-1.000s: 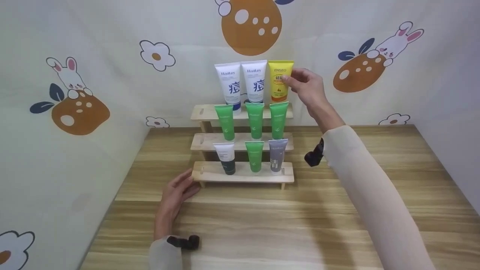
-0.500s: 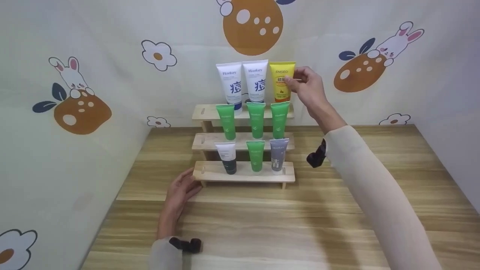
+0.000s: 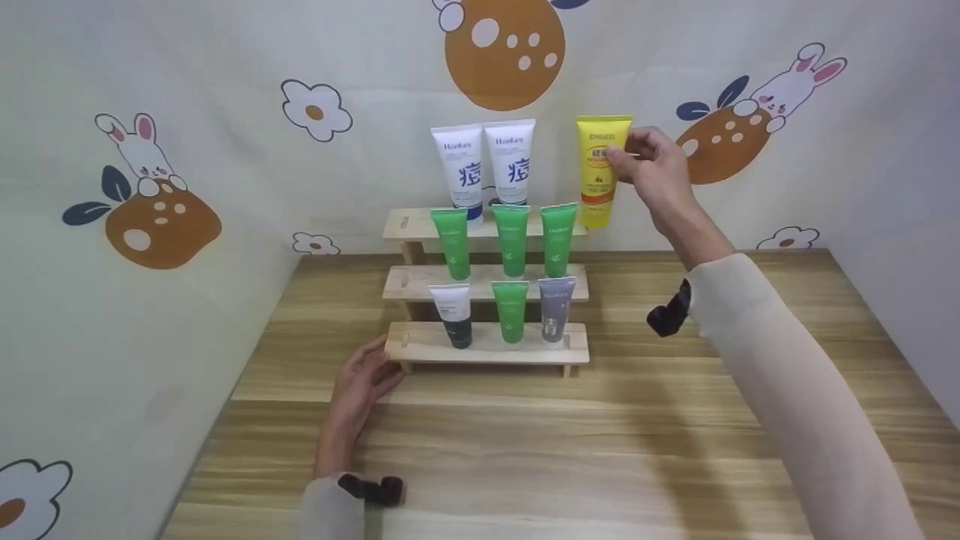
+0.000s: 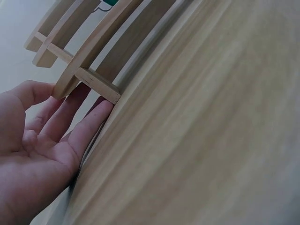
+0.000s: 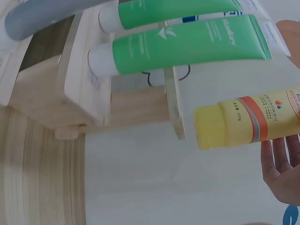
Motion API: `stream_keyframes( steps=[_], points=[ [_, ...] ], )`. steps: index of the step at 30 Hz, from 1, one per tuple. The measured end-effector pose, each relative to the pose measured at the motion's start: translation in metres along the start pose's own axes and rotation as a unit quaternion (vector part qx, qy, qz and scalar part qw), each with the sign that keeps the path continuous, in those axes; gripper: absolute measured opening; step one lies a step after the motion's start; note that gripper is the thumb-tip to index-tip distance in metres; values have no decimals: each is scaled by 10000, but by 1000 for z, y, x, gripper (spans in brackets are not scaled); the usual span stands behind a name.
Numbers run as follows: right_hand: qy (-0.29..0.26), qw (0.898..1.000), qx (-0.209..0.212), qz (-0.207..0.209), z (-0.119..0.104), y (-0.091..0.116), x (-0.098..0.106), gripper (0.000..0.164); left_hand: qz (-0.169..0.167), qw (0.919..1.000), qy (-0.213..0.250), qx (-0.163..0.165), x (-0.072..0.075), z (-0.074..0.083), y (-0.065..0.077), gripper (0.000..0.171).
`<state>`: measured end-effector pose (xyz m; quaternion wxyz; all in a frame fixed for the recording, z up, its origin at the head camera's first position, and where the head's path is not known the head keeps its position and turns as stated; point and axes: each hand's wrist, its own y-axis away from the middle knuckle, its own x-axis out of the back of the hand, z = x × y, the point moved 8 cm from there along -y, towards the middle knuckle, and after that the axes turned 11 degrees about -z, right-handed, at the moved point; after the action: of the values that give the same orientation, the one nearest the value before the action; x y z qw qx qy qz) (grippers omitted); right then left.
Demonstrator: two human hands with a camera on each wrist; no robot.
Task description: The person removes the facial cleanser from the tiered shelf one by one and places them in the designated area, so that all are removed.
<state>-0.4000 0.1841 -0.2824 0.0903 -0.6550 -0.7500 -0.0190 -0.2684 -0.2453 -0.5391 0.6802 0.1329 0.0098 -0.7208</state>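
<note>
My right hand [image 3: 660, 169] pinches a yellow squeeze tube [image 3: 602, 169] between thumb and fingers, upright with its cap down, just beyond the right end of the top shelf. In the right wrist view the tube's yellow cap [image 5: 211, 127] is apart from the shelf end. A three-tier wooden display rack [image 3: 487, 352] stands on the table. My left hand [image 3: 364, 386] holds the left end of its bottom shelf; in the left wrist view the thumb is at the shelf's end [image 4: 70, 84] and the fingers reach beneath, beside a short leg.
Two white tubes [image 3: 510, 161] stand on the top shelf. The middle shelf bears green tubes [image 3: 511, 240]. On the bottom one are a white-and-black tube [image 3: 454, 315], a green tube [image 3: 511, 311] and a grey tube [image 3: 556, 311]. A patterned cloth [image 3: 375, 180] hangs behind the table.
My right hand has lifted the yellow tube off its place on the top shelf and carried it right, past the rack's end. The left hand has stayed at the bottom shelf.
</note>
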Motion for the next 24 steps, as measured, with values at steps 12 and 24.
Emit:
stream_keyframes(
  steps=[12,24],
  points=[
    [72,9996,-152,225,22,11,38,46,-55,9999,17,-156,1,1,0,44],
    [8,9984,-477,318,65,15,55,46,43,9999,4,-141,0,1,0,43]
  ],
)
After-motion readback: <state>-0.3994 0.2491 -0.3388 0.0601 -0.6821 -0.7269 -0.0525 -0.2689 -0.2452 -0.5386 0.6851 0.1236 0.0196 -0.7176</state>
